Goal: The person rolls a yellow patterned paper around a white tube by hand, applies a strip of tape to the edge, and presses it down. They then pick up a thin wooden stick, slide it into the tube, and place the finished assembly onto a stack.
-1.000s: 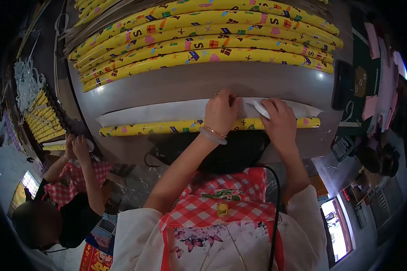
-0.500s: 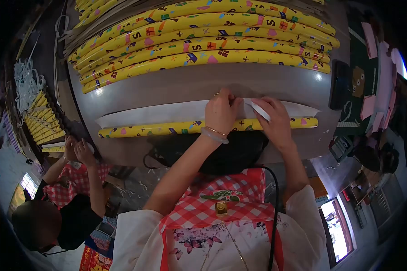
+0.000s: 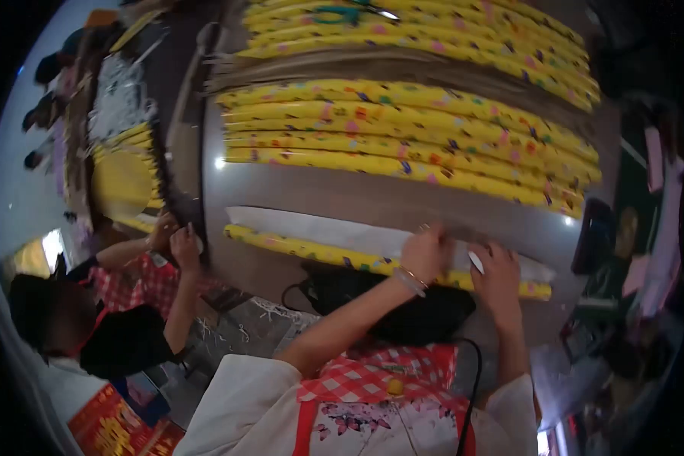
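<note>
View has swung; scissors (image 3: 349,14) now in frame. Left hand (image 3: 424,256) blurred, fingers bent over the white sheet (image 3: 319,227); grip cannot be told. Right hand (image 3: 500,275) part-closed, small white piece (image 3: 476,262) between fingers, seen more end-on than before. Yellow patterned tube (image 3: 342,257) still on worktop (image 3: 357,197), along the sheet's near edge; no clear progress.

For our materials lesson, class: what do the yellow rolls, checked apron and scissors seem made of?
Rolls: glossy, printed paper or plastic film; pale sheen, material uncertain. Apron: probably matt cloth, from its soft folds. Scissors: teal handles, likely smooth plastic; blade likely polished metal, from its bright glint.
</note>
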### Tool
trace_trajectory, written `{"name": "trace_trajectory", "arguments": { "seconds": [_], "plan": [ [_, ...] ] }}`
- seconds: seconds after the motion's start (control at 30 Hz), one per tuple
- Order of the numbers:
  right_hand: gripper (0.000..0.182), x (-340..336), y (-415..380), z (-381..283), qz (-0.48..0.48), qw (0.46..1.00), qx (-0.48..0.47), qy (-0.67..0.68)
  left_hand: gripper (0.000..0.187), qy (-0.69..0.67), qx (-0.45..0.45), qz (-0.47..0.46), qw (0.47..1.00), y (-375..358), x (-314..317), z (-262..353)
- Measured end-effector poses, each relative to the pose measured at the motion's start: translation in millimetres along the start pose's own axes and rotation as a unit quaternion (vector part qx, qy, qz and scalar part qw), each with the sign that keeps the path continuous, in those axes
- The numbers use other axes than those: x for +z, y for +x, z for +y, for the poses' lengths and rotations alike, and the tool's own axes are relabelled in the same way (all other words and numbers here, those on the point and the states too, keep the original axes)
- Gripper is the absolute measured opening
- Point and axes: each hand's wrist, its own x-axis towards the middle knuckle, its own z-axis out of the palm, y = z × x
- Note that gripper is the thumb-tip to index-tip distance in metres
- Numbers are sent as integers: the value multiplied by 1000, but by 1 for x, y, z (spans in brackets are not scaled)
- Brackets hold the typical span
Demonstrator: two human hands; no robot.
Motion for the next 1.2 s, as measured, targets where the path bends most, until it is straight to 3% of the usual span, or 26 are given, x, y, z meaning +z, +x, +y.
{"name": "trace_trajectory", "arguments": {
  "seconds": [0.07, 0.17, 0.27, 0.43, 0.8, 0.9, 0.93, 0.97, 1.0, 1.1, 1.2],
  "plan": [
    [43, -2, 1, -4, -8, 1000, 6, 2, 17, 15, -35, -25, 999, 2, 6, -3],
    [38, -3, 6, -1, -55, 998, 15, 34, 14, -10, -45, 20, 999, -1, 5, 7],
    [33, 11, 7, 10, 5, 999, -24, 22, 17, -22, -14, 11, 1000, 3, 13, -4],
    [29, 5, 9, 8, -60, 997, 28, 28, 19, 4, -30, -23, 999, 0, 10, 0],
    [31, 10, 14, -1, -61, 996, 52, -33, 19, -16, -14, 15, 1000, 1, 13, -1],
    [34, 7, 9, -10, -40, 997, 56, -37, 16, 0, -31, -31, 999, -12, -1, 10],
    [37, 12, 5, -4, -2, 999, 17, -34, 15, -9, 45, -11, 999, -16, 13, -5],
    [34, -2, 9, -16, -44, 996, 70, 12, 15, -50, 20, 51, 997, -24, 10, 6],
    [33, -2, 9, -18, -39, 996, 81, -15, 14, -44, 27, -3, 999, -28, 5, 5],
    [33, 8, 5, -8, -42, 996, 77, -31, 15, -60, 95, -5, 994, -40, -8, 8],
    [33, 6, 6, -10, -20, 997, 71, -12, 15, -111, 106, -38, 987, -42, -21, 9]
  ]
}}
